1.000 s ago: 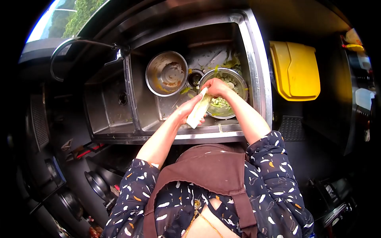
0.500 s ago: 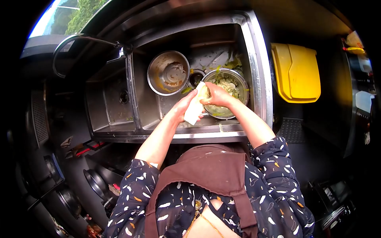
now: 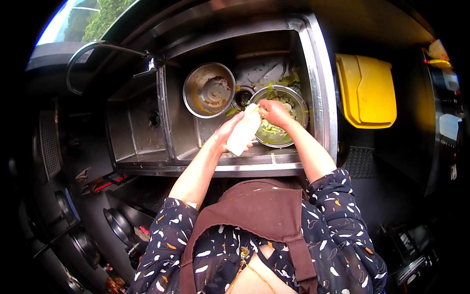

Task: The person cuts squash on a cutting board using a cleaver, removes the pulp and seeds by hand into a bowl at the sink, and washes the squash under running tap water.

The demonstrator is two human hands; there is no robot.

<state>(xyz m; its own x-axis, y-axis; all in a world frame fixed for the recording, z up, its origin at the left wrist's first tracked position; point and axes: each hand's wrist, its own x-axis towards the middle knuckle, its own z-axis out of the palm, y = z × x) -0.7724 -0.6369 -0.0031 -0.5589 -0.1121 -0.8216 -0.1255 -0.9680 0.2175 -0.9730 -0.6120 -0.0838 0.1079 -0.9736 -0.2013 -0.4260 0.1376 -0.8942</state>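
A long white object with a yellowish-green end point(image 3: 243, 133), perhaps a vegetable, lies in my left hand point(image 3: 226, 133), whose fingers wrap round it from below. My right hand point(image 3: 275, 112) is closed at the object's far end, over a metal bowl point(image 3: 304, 109). What its fingertips pinch is too small to name. Pale and green scraps lie in that bowl. To its left, a second metal bowl point(image 3: 190, 93) with brownish smears on the inside stands in the sink.
The steel sink point(image 3: 320, 83) has a second basin point(image 3: 132, 142) on the left, with a curved tap point(image 3: 73, 68) behind. Green scraps point(image 3: 289, 78) lie near the drain point(image 3: 243, 96). A yellow lidded bin point(image 3: 367, 90) stands right of the sink.
The white object has turned its broad side up in my left hand. My right hand moved toward me along it, then back out to its far end over the bowl.
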